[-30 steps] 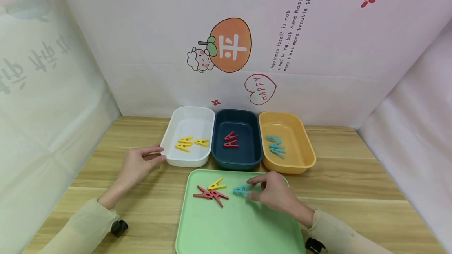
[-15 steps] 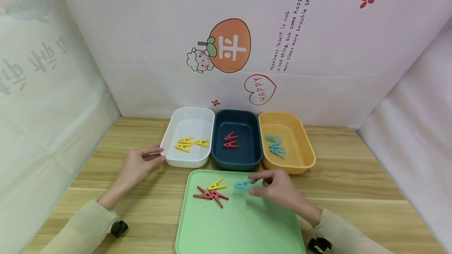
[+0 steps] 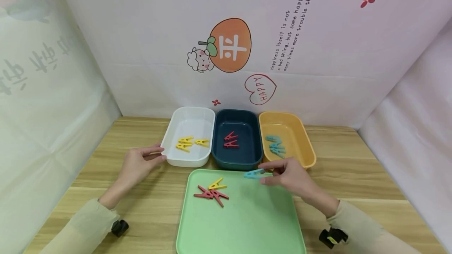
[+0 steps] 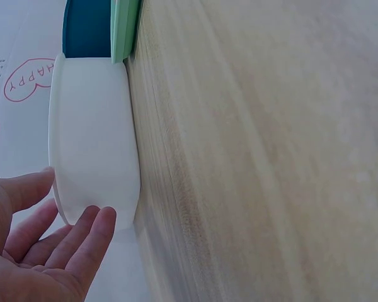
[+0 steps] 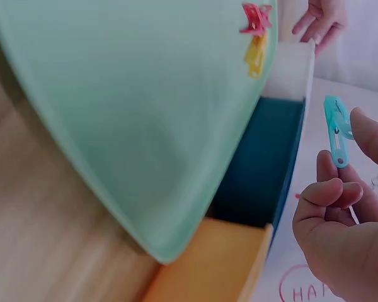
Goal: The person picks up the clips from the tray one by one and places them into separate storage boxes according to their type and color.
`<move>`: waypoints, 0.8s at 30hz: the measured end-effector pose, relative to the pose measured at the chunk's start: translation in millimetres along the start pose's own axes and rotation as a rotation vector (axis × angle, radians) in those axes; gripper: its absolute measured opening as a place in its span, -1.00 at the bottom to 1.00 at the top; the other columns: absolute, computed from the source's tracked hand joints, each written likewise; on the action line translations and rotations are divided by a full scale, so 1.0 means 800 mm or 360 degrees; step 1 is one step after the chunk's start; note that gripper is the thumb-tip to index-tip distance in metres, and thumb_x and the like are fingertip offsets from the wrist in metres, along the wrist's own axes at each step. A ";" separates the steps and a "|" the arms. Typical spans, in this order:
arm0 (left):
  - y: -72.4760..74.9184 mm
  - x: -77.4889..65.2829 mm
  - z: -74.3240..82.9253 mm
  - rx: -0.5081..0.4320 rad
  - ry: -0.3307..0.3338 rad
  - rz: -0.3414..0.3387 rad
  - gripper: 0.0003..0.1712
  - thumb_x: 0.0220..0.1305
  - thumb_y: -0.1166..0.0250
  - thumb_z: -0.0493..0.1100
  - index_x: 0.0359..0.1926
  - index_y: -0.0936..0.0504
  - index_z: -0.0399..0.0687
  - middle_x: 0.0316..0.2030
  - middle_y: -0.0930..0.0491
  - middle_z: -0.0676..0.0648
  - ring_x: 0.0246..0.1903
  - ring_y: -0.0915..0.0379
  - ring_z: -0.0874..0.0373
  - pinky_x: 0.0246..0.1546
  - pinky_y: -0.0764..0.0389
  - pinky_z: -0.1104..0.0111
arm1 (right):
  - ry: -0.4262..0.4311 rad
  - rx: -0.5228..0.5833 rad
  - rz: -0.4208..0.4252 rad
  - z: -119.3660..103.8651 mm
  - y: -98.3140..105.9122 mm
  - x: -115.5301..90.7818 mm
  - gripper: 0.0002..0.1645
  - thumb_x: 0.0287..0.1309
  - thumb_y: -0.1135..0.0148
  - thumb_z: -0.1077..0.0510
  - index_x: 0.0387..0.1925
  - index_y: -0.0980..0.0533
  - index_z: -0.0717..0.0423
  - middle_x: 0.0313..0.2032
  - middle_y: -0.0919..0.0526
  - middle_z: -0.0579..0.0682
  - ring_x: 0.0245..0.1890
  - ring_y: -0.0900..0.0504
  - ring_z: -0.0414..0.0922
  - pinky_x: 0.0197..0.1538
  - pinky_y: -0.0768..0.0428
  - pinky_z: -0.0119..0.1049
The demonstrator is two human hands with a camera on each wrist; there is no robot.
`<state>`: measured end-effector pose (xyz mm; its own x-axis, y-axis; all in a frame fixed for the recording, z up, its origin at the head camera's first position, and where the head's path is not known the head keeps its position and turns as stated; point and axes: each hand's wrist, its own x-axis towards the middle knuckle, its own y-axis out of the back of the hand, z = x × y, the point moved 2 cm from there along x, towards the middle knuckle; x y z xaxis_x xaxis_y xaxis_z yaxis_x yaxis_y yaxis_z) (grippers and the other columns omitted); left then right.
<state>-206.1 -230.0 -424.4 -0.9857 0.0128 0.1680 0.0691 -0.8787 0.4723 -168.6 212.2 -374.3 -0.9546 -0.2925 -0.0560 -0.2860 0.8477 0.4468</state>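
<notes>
My right hand (image 3: pixel 293 177) pinches a light blue clothespin (image 3: pixel 252 174) by its handle ends, between thumb and fingers. The clothespin is in the air over the far right part of the green tray (image 3: pixel 243 222). In the right wrist view the same clothespin (image 5: pixel 336 129) shows clear of the tray. My left hand (image 3: pixel 139 164) rests its fingertips at the left wall of the white bin (image 4: pixel 91 126), fingers loosely extended. A yellow clothespin (image 3: pixel 216 184) and two red clothespins (image 3: pixel 219 196) lie close together on the tray.
Behind the tray, the white bin holds yellow clothespins (image 3: pixel 183 146). The dark blue bin (image 3: pixel 240 118) holds two red ones (image 3: pixel 231 143), and the yellow-orange bin (image 3: pixel 294 136) holds several blue ones (image 3: pixel 276 147). A printed cloth (image 3: pixel 318 97) hangs behind the wooden table (image 3: pixel 353 167).
My right hand has lifted the blue clothespin off the tray and carried it away from me and to the right, toward the yellow-orange bin. The left hand has stayed at the white bin.
</notes>
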 end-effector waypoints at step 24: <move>0.001 0.001 0.001 0.0028 0.0001 -0.0010 -0.62 0.33 -0.51 -0.25 0.07 -0.73 -0.42 0.26 -0.58 -0.33 0.00 -0.73 -0.19 -0.20 -0.76 0.43 | -0.0134 -0.0223 0.0106 -0.002 0.116 0.041 -0.38 0.26 -0.54 0.05 0.26 -0.62 0.27 0.03 -0.77 0.12 -0.21 -0.53 -0.09 -0.24 -0.51 -0.31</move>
<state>-206.7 -230.2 -423.7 -0.9862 0.0182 0.1644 0.0654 -0.8700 0.4887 -225.9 280.4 -333.6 -0.9764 -0.1945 -0.0943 -0.2130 0.7922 0.5718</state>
